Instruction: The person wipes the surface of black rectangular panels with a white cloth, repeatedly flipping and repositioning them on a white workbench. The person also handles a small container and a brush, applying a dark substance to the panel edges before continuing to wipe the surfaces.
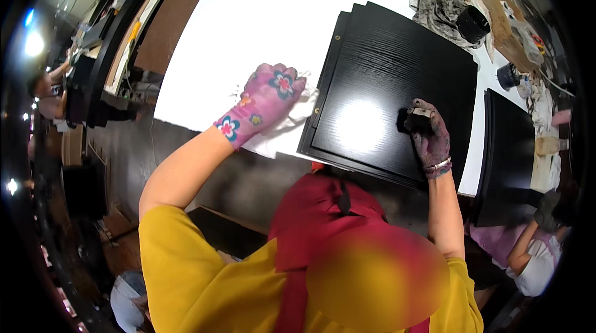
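Currently right hand (pixel 434 139) grips small black block (pixel 419 121), glossy black rectangular panel (pixel 385 63) beneath, extending leftward; left hand (pixel 272 92) fisted on crumpled white cloth (pixel 300 108).

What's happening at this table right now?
The right hand, in a dark-stained pinkish glove, holds a small black block over a stack of flat, glossy black wood-grain panels. The left hand, in a pink flowered glove, is clenched on a crumpled white cloth just left of the stack. Beyond the panels sit a round black container and a grey-stained cloth.
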`<state>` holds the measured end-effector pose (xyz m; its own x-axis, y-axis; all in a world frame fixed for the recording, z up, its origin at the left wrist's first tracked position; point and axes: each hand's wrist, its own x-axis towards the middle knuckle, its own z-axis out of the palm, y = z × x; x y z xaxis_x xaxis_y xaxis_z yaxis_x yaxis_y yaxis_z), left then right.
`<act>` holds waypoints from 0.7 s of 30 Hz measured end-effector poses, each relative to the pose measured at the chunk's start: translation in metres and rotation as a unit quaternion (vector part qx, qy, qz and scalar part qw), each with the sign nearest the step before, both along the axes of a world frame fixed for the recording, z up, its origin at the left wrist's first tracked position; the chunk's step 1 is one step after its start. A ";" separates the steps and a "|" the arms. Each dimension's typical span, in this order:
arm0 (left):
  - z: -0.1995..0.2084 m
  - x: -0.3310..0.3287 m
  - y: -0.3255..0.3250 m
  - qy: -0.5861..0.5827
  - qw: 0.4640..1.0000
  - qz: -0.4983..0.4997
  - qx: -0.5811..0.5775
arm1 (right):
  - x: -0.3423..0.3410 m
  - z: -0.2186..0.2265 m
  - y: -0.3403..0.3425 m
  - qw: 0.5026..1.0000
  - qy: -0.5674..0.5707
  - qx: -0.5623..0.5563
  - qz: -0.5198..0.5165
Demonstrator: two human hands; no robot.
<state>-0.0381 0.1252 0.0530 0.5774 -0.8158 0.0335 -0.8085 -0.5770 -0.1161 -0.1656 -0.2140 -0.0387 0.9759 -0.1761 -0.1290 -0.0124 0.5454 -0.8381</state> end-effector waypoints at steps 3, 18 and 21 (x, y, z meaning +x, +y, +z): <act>-0.024 -0.011 -0.017 0.027 0.992 -0.127 -0.006 | 0.000 0.003 0.003 1.000 0.006 -0.002 0.001; -0.065 0.090 -0.043 -0.032 0.970 -0.237 -0.044 | 0.002 0.008 0.002 0.999 -0.004 0.032 0.033; -0.072 0.121 -0.056 -0.047 0.973 -0.222 -0.043 | 0.002 0.008 0.003 0.999 -0.015 0.030 0.030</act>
